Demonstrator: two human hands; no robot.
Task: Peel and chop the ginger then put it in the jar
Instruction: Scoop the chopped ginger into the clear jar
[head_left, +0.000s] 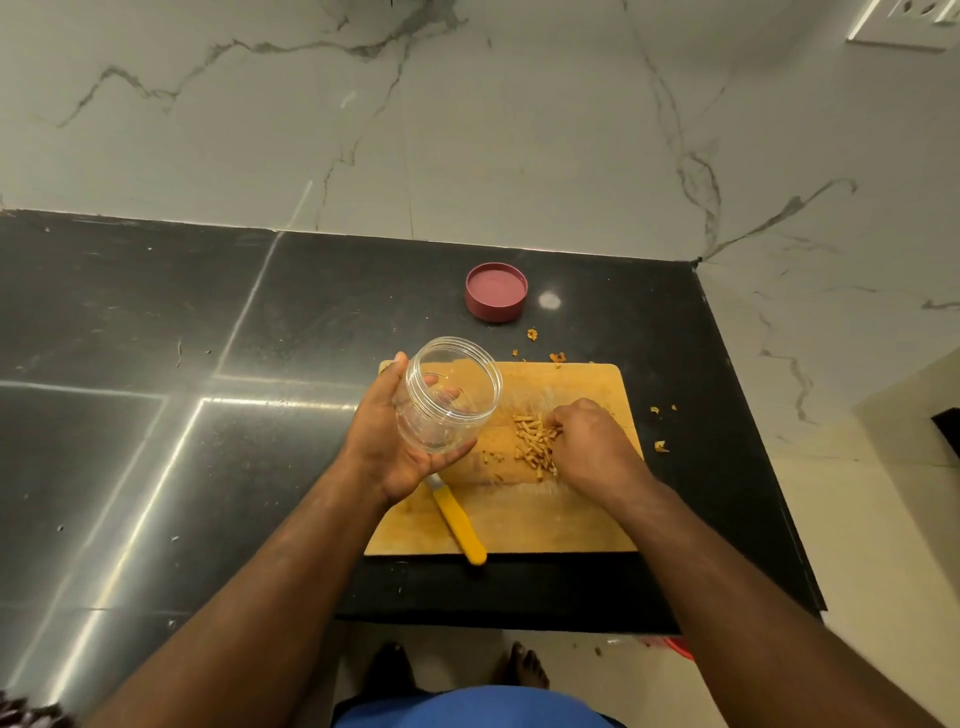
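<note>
Tan chopped ginger sticks (535, 444) are being gathered under the right hand's (592, 447) curled fingers; the left hand (387, 441) is gripping the empty clear plastic jar (449, 400), so filling remains.

Maroon lid (496, 292), yellow-handled knife (459, 527), grey-veined white marble wall (467, 130).

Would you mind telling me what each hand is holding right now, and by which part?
The left hand grips the clear jar around its side wall. The right hand curls over the chopped ginger; whether it holds any is hidden.
</note>
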